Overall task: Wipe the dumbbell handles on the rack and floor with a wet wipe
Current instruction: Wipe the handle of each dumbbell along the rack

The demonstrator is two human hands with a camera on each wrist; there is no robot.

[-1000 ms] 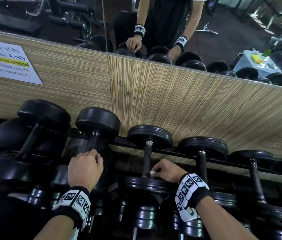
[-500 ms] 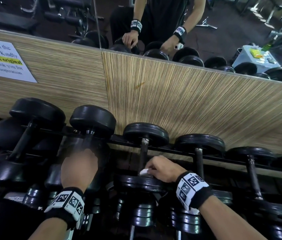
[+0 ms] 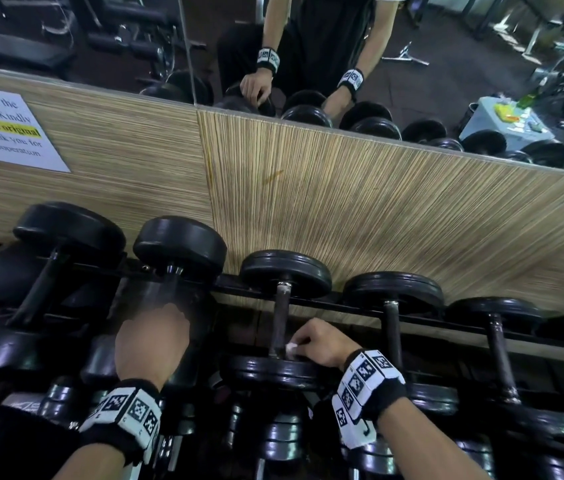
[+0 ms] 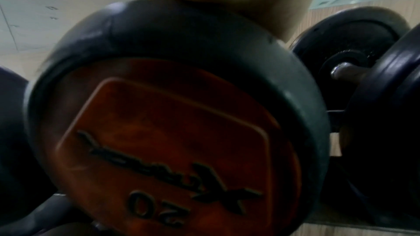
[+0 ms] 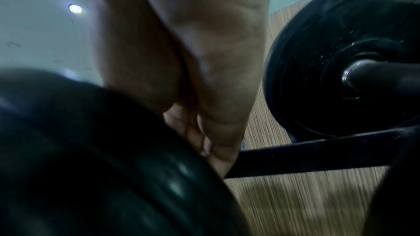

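Observation:
Black dumbbells lie in a row on the rack (image 3: 360, 306). My right hand (image 3: 315, 344) pinches a small white wet wipe (image 3: 291, 347) against the lower end of a thin metal dumbbell handle (image 3: 279, 317), just above its near head (image 3: 273, 374). My left hand (image 3: 155, 341), blurred, is curled over the handle of the bigger dumbbell (image 3: 180, 247) to the left. In the left wrist view that dumbbell's near end (image 4: 159, 132) carries an orange plate marked 20. The right wrist view has my right hand (image 5: 204, 60) behind the near head (image 5: 90, 168); the wipe is hidden there.
A wood-grain wall panel (image 3: 377, 209) rises right behind the rack, with a mirror (image 3: 308, 46) above it and a printed notice (image 3: 3, 129) at the left. More dumbbells (image 3: 495, 348) continue to the right, and a lower tier (image 3: 280, 441) sits below.
My right hand has kept the wipe low on the thin handle, shifting it slightly sideways across the bar. My left hand has gone blurred on its handle.

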